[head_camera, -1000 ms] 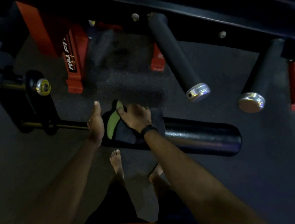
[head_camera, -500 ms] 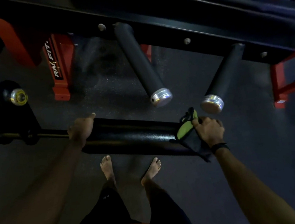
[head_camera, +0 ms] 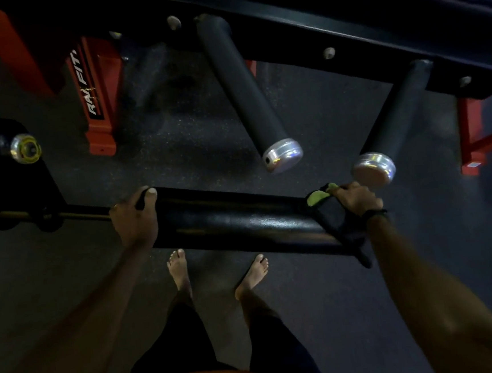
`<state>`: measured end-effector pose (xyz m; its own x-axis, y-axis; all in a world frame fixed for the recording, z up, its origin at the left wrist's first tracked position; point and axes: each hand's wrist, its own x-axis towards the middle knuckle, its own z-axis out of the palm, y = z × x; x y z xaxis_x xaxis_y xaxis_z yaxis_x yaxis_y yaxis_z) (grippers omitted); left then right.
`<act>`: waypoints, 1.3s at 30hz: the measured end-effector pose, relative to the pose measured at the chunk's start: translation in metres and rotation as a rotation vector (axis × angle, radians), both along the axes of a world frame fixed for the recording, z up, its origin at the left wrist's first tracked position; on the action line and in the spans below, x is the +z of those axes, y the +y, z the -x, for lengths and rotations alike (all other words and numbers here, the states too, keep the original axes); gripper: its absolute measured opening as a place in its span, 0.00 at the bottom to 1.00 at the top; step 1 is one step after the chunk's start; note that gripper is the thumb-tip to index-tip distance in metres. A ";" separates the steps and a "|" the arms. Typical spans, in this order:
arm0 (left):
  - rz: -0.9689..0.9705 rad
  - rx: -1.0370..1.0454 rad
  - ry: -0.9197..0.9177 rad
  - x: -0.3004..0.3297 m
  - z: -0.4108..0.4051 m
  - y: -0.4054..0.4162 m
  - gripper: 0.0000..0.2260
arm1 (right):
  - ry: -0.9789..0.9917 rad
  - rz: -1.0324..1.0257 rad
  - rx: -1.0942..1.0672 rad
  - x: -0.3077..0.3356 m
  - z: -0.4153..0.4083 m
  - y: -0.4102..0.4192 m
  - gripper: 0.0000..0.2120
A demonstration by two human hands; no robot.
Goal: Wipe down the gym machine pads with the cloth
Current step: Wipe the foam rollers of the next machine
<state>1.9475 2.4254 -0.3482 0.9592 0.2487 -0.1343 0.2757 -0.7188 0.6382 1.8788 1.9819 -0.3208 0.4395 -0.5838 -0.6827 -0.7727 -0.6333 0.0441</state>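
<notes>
One roller pad lies across the view above the bare feet, with the dark, green-edged cloth draped over its right end. Right hand curls its fingers over the cloth to press it round the curve, likely for wiping. Left hand grips the opposite end, thumb over the top, probably to stop the pad turning.

White letters are showing on a black strip that is running down the red machine leg at the far left. The letters are lying sideways. They are reading "RA", then a scratched spot that is hiding a letter or two, then "FIT". The strip is going on past that, but the rest is too dark to read. A small white sticker is sitting on the red frame foot at the right, and its print is too tiny to read.
</notes>
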 end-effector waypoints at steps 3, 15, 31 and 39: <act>0.085 -0.004 -0.053 -0.007 0.006 0.007 0.18 | -0.004 0.016 -0.019 -0.006 0.000 -0.001 0.40; 0.372 -0.118 0.001 -0.009 0.017 0.025 0.25 | -0.509 -0.061 0.379 0.018 -0.024 0.174 0.28; 0.728 0.001 0.402 0.025 -0.001 0.031 0.37 | -0.010 -0.504 0.372 0.006 -0.147 0.320 0.33; 0.939 0.135 0.455 0.021 -0.013 0.033 0.37 | -0.618 -0.061 0.706 0.023 -0.039 0.341 0.21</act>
<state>1.9601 2.4583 -0.3268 0.7419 -0.0412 -0.6693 0.6704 0.0656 0.7391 1.9179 2.3230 -0.2979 0.9729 -0.0147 -0.2309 -0.0842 -0.9520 -0.2942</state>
